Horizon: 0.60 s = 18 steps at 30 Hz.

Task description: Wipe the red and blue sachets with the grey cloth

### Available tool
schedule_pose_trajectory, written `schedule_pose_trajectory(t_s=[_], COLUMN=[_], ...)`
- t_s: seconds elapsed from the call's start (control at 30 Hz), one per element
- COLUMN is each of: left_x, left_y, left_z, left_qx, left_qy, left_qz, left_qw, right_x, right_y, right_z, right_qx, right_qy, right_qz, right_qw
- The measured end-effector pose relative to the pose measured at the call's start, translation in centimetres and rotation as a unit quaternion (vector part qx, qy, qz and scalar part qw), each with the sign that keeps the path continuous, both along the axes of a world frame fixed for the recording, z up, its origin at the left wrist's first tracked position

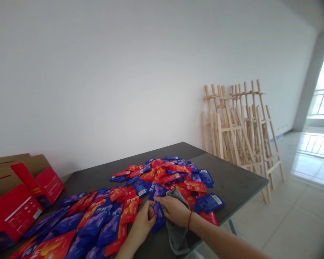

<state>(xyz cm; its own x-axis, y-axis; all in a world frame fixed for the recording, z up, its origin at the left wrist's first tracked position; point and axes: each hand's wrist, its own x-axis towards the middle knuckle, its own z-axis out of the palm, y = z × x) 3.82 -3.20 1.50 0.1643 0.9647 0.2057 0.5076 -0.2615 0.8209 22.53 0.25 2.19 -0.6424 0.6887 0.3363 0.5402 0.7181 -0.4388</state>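
Observation:
A blue packet (158, 217) lies at the table's near edge between my two hands. My left hand (145, 220) has its fingers curled in at the packet's left side and grips its edge. Over the packet's right side reaches my right hand (175, 210), a red band at its wrist. A grey cloth (178, 239) is bunched in that hand; part shows above the knuckles and the rest hangs below over the table edge. Beyond both hands spreads a loose heap of red and blue packets (162, 172). My palms hide part of the packet and cloth.
More packets (97, 216) lie in overlapping rows on the left of the dark table (232, 172). Red open cartons (16, 212) stand at the far left. Several wooden easels (234, 126) lean against the white wall beyond the table's right side.

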Motion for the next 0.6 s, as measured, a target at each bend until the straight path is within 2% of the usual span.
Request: schedule_pose_trajectory(t_s=[0.13,0.33,0.4,0.43,0.5,0.6], left_x=[-0.4,-0.9,-1.0,-1.1,-1.3,-1.6], left_y=[-0.4,-0.6,-0.4,-0.3,-0.1,-0.1], left_z=[0.6,0.2,-0.2,-0.5,-0.9,-1.2], left_qx=[0.016,0.091,0.092,0.086,0.073,0.052], left_qy=[0.025,0.101,0.114,0.116,0.117,0.102], left_qz=[0.024,0.01,0.018,0.023,0.029,0.025], left_qw=[0.999,0.991,0.989,0.989,0.99,0.993], right_x=[-0.1,0.9,0.9,0.8,0.1,-1.0], right_y=[0.0,0.4,0.6,0.6,0.5,0.2], right_z=[-0.2,1.4,2.0,2.1,2.0,1.1], right_qx=[0.009,0.009,0.016,0.024,0.041,0.054], right_qy=[-0.059,-0.023,0.005,0.014,0.003,-0.07], right_qz=[0.015,-0.094,-0.106,-0.089,-0.013,0.089], right_qw=[0.998,0.995,0.994,0.996,0.999,0.992])
